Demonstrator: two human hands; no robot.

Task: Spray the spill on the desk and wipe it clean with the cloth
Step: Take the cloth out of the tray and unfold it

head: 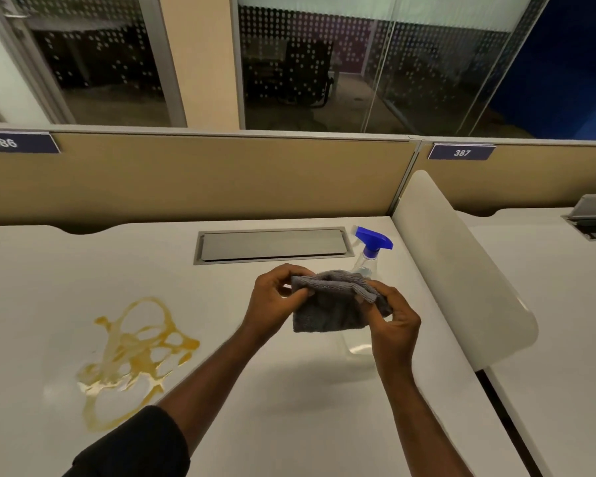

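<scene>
A folded grey cloth (329,309) is held above the white desk (272,390) between both hands. My left hand (275,299) pinches its upper left edge, and my right hand (394,320) grips its right side. A yellow-brown spill (134,352) spreads in loops and streaks on the desk at the left, well apart from the hands. A clear spray bottle with a blue trigger head (372,241) stands upright behind the cloth; its body is mostly hidden by cloth and right hand.
A grey cable hatch (272,244) is set in the desk behind the hands. A tan partition (203,177) closes the back. A white curved divider (461,270) bounds the desk on the right, with a neighbouring desk (558,304) beyond it.
</scene>
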